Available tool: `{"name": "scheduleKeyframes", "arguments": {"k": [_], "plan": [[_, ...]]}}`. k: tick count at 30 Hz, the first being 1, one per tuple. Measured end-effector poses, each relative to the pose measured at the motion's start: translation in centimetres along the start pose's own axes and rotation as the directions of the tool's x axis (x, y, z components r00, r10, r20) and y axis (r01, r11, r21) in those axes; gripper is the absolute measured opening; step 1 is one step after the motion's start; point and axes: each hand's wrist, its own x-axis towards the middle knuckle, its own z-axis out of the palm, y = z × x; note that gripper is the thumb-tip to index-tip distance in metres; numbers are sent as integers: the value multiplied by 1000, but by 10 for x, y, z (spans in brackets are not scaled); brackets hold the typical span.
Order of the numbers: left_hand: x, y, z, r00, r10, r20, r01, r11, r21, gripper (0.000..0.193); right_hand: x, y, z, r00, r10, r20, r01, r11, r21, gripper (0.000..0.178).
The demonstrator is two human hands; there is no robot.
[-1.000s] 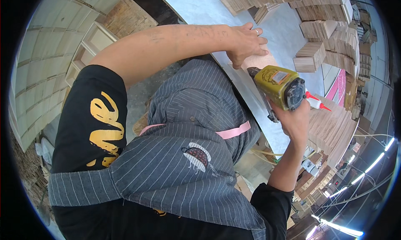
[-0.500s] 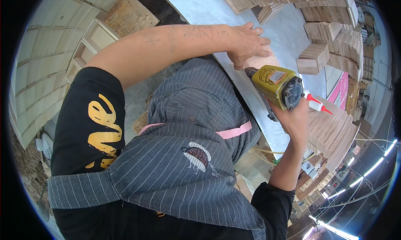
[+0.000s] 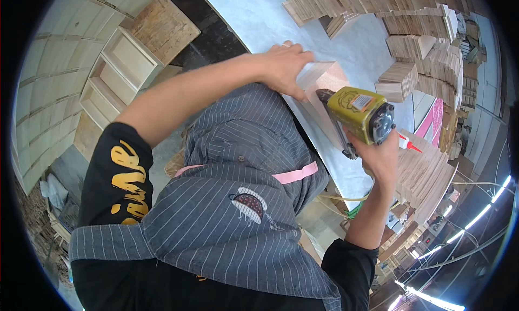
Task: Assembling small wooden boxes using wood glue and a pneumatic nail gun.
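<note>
My right hand point(image 3: 378, 155) is wrapped round the handle of a yellow-green nail gun point(image 3: 354, 108) with a black end cap. The gun's dark nose rests at or just over pale wooden boards point(image 3: 331, 78) on the worktable, near its front edge. They appear to meet at a corner; the gun hides part of them. My left hand point(image 3: 284, 70) grips the far left end of the boards, with the thumb on the near side and the fingers over the far side. A glue bottle with a red tip point(image 3: 409, 141) shows partly behind my right hand.
The light-grey worktable point(image 3: 254, 21) carries rows of stacked wooden slats point(image 3: 346, 2) at the back and a block of slats point(image 3: 397, 79) on the right. More thin boards point(image 3: 424, 170) are piled beyond my right hand. Open wooden drawer boxes point(image 3: 116, 73) stand at the left.
My left hand has slid left and back from the top of the wood to its end, uncovering more of the boards. The nail gun has moved only slightly.
</note>
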Motion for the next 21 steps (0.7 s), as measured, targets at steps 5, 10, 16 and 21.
{"name": "scheduleKeyframes", "arguments": {"k": [5,10,16,21], "plan": [[-12,17,19,983,-169,69,182,917,-356,57,22,-5,-12,1000,-4,-24,2,998,-57,42],[-7,27,27,955,-256,148,293,885,-362,53,37,-9,-13,998,56,5,-55,995,-84,42],[-4,28,26,947,-265,182,313,888,-336,45,39,-3,-10,1000,-14,-15,13,997,-74,42],[-8,30,28,943,-279,182,326,884,-335,45,42,5,-13,1000,10,-24,-10,999,-35,43]]}}
